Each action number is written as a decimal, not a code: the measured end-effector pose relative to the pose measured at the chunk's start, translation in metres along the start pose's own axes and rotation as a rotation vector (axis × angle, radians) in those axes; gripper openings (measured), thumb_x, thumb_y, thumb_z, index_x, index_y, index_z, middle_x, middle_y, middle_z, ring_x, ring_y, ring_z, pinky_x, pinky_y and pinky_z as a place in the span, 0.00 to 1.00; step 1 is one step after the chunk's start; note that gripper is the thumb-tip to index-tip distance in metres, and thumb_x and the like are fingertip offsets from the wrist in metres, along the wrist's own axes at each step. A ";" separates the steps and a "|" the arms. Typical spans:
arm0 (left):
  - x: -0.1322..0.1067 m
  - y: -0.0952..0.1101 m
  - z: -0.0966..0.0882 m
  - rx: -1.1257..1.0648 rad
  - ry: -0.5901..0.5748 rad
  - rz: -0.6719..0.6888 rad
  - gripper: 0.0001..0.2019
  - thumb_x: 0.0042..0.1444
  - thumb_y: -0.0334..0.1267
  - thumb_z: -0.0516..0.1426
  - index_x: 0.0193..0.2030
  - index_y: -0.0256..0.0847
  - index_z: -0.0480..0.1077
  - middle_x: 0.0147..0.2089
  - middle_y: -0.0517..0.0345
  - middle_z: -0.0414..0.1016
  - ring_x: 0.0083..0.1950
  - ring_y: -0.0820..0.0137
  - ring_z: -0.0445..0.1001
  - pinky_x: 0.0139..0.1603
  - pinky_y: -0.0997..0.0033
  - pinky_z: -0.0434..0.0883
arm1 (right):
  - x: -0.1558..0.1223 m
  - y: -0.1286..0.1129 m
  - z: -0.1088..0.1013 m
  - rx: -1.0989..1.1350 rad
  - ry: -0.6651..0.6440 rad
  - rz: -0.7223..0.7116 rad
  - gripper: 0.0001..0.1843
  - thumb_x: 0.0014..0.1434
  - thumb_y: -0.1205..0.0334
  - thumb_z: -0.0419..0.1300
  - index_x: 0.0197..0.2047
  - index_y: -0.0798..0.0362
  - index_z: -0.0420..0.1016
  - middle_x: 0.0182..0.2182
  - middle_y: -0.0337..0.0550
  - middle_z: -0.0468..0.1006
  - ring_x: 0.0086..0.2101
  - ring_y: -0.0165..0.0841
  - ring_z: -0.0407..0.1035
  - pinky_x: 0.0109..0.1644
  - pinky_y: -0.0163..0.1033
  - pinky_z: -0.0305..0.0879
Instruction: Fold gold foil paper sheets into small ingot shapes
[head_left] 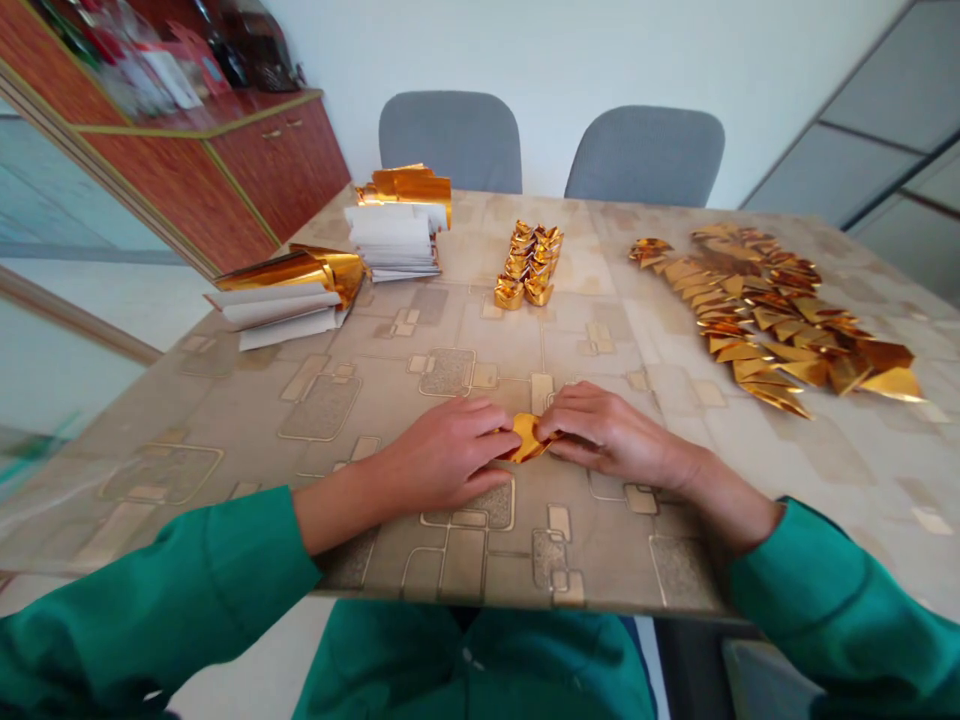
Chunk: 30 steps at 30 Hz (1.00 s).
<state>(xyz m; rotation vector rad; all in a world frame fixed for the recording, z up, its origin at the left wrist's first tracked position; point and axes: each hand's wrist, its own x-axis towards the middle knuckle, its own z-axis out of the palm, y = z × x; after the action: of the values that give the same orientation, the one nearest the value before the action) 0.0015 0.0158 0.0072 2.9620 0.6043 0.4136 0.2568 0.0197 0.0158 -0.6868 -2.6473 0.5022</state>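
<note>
Left hand (442, 455), right hand (615, 437) angled inward, fingers (487, 424) pressed together, pinching folded gold foil (527, 438)

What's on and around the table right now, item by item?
paper stacks: two, white sheets with gold foil on top, left side of table
folded gold ingots: many, gold, tight cluster at table's far middle
folded foil pieces: many, gold, large pile on right side of table
folded foil piece: one, gold, between the hands
table: one, beige with patterned top, under everything listed above
chairs: two, grey, beyond the far table edge
cabinet: one, reddish-brown wood, beyond the table's far left corner
left hand: one, bare, on the foil piece
right hand: one, bare, on the foil piece
sleeves: two, green, on the person's forearms
</note>
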 end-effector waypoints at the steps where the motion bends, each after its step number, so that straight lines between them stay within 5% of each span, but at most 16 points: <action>1: -0.004 0.001 -0.001 0.004 -0.017 0.005 0.14 0.64 0.43 0.56 0.50 0.36 0.73 0.46 0.48 0.76 0.46 0.62 0.72 0.48 0.62 0.69 | 0.000 0.002 -0.001 0.040 -0.002 0.003 0.07 0.69 0.63 0.55 0.42 0.54 0.74 0.35 0.43 0.78 0.38 0.32 0.69 0.46 0.41 0.63; 6: -0.018 0.012 0.005 0.103 -0.022 -0.007 0.16 0.67 0.40 0.53 0.55 0.33 0.69 0.52 0.46 0.75 0.49 0.60 0.72 0.50 0.59 0.69 | 0.003 0.010 -0.007 0.230 -0.012 0.007 0.07 0.66 0.59 0.60 0.42 0.53 0.77 0.38 0.43 0.81 0.40 0.32 0.72 0.49 0.42 0.64; 13: -0.017 0.017 0.008 0.137 -0.005 -0.005 0.15 0.67 0.38 0.52 0.54 0.31 0.70 0.51 0.45 0.76 0.47 0.61 0.72 0.48 0.60 0.70 | 0.016 0.025 -0.008 0.403 -0.081 0.136 0.09 0.64 0.57 0.62 0.40 0.55 0.79 0.33 0.42 0.81 0.34 0.30 0.72 0.40 0.37 0.65; 24: -0.016 0.018 -0.002 0.006 0.075 -0.024 0.12 0.68 0.36 0.50 0.47 0.30 0.71 0.49 0.45 0.77 0.54 0.60 0.72 0.56 0.59 0.71 | 0.041 0.029 0.003 0.226 -0.017 0.107 0.07 0.62 0.60 0.65 0.33 0.54 0.78 0.27 0.39 0.78 0.31 0.29 0.70 0.41 0.37 0.60; 30: -0.018 0.021 -0.002 0.007 0.048 -0.043 0.10 0.67 0.35 0.50 0.43 0.35 0.72 0.43 0.49 0.76 0.46 0.64 0.73 0.50 0.61 0.73 | 0.039 0.025 0.007 0.158 0.031 0.131 0.08 0.63 0.63 0.64 0.32 0.55 0.75 0.28 0.40 0.76 0.31 0.30 0.68 0.41 0.37 0.59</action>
<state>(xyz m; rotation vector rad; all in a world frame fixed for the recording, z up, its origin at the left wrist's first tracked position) -0.0076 -0.0104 0.0076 2.9475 0.6746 0.4815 0.2315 0.0591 0.0085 -0.8148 -2.5121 0.7230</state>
